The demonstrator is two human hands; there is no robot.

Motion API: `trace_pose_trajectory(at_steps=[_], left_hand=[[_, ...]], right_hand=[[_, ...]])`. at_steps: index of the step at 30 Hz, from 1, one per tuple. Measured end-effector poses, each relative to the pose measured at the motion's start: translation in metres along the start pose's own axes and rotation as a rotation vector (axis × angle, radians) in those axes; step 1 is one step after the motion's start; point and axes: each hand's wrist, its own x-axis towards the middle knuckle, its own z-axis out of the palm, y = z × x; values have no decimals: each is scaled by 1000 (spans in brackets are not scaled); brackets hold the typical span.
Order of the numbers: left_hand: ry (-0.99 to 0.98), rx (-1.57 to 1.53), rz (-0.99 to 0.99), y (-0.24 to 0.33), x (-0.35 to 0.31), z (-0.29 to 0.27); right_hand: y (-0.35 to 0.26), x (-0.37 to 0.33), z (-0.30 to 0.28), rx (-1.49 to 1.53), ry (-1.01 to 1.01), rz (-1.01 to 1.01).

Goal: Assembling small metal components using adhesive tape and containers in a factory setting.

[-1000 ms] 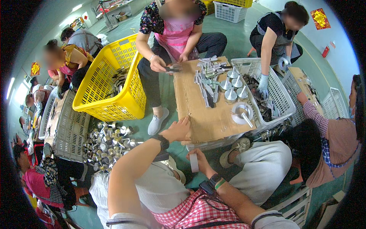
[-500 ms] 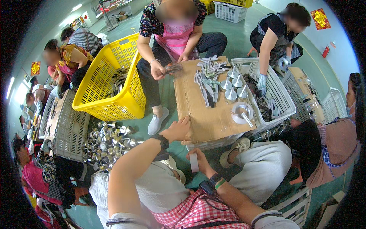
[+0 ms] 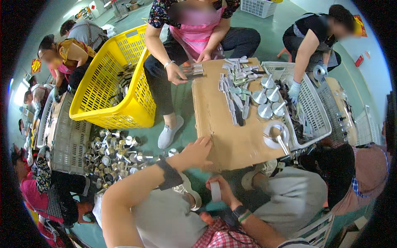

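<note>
Grasping one pale roll (image 3: pixel 215 191), your right hand (image 3: pixel 225 191) sits below the cardboard (image 3: pixel 235 144); your left hand (image 3: pixel 195 153), loose and apparently empty, rests at the cardboard's left edge. Set out, seemingly: five stemmed discs (image 3: pixel 264 110), one white ring (image 3: pixel 269 142), strips (image 3: pixel 244 80) too overlapped to count; seemingly left: one uncountable floor heap of metal parts (image 3: pixel 111 159).

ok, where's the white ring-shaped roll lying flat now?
Head view, right of centre: the roll lies at the near right corner of the brown cardboard sheet, beside the white plastic basket, below the silver stemmed metal discs.
</note>
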Motion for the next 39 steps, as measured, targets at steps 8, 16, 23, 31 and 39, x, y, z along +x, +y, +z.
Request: trace_pose_trajectory(at_steps=[8,16,23,31,39], left_hand=[[66,-227,137,-29,3,-6],[237,-493,78,-39,2,7],[359,-529,26,-34,6,22],[484,-447,35,-30,2,35],[448,-280,36,-24,1,25]], right_hand=[[0,8,-4,-82,72,31],[-14,19,-4,-121,121,361],[-13,21,-5,-309,100,267],[-23,25,3,-285,161,298],[-5,14,-11,-336,93,222]])
